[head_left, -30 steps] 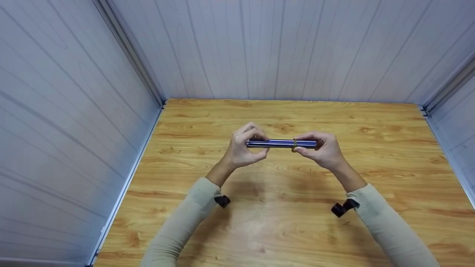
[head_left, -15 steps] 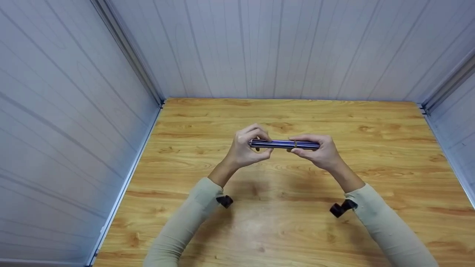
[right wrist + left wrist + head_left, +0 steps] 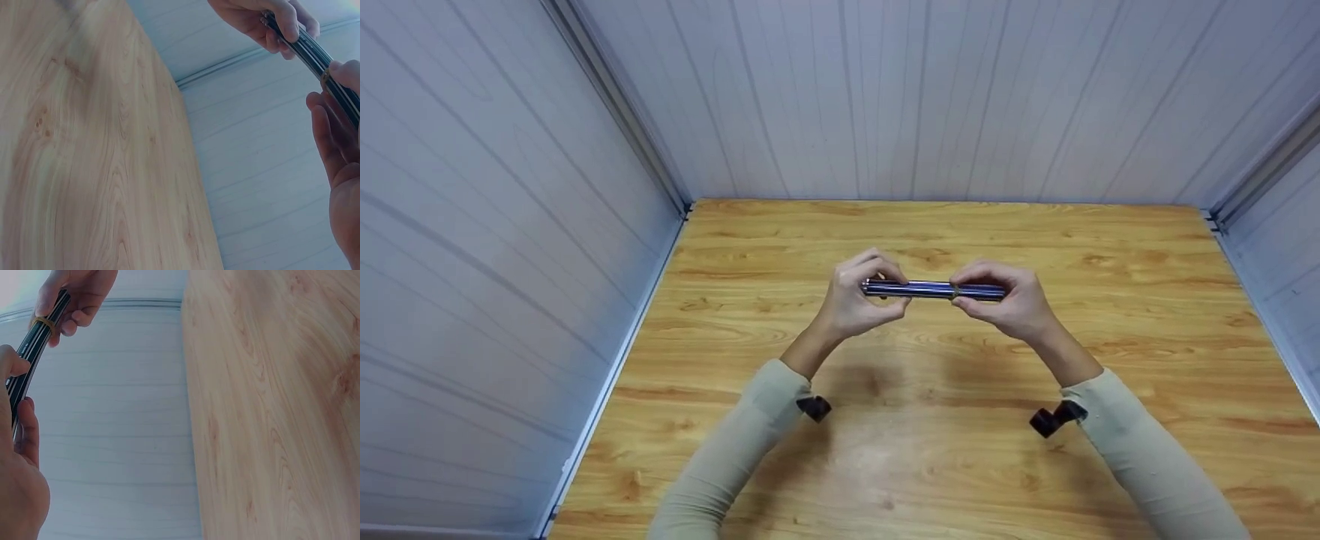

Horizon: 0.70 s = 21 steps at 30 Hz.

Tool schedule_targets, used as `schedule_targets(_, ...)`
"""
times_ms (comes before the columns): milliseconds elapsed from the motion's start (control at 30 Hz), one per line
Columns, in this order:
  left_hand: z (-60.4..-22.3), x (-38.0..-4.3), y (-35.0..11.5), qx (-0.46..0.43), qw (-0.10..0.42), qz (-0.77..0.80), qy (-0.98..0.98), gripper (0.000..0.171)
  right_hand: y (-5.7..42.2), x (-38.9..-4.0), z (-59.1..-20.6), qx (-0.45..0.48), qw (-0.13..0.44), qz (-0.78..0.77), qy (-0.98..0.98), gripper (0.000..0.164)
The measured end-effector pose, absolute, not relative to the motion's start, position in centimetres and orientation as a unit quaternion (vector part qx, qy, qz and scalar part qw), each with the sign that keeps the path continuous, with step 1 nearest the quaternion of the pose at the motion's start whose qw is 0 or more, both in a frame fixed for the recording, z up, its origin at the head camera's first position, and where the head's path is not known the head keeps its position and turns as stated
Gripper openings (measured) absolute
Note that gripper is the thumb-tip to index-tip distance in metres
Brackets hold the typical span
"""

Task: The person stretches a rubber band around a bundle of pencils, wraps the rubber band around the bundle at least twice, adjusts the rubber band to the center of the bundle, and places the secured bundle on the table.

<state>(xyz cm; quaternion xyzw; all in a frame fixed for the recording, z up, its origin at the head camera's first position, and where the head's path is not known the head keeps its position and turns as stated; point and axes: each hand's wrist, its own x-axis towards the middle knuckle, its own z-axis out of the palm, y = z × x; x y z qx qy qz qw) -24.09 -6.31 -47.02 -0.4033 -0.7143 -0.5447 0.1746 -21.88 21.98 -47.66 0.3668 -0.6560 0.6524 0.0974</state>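
Observation:
A bundle of slim, dark striped pencils point(image 3: 930, 289) is held level above the table, between both hands. A yellowish rubber band point(image 3: 44, 323) goes round the bundle toward its right end. My left hand point(image 3: 851, 296) pinches the left part between thumb and fingers, the pencil ends showing inside the curve of the hand. At the band, my right hand point(image 3: 1009, 300) grips the bundle with thumb below and fingers above. In the right wrist view, the right thumb lies right at the rubber band point(image 3: 324, 77). The palm side of the right fingers is partly hidden in the head view.
The wood-grain table point(image 3: 900, 465) spreads beneath the hands. Pale panel walls stand behind it point(image 3: 885, 97), at the left point(image 3: 495, 262) and at the right. A small black wrist camera point(image 3: 814, 408) sits at the left sleeve, another point(image 3: 1046, 422) at the right.
The bundle has shifted slightly right. My right fingers slid left past the rubber band, then drew back to it. The band, which stood out from the pencils, now lies closer round them.

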Motion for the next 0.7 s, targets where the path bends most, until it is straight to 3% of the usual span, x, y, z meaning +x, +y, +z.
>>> schedule_targets(700,-46.79,-24.03,-6.19,-0.387,0.175,-0.562,-0.71,0.015,21.86,-21.88,-46.97,0.365,0.141,0.604,-0.694,0.037)
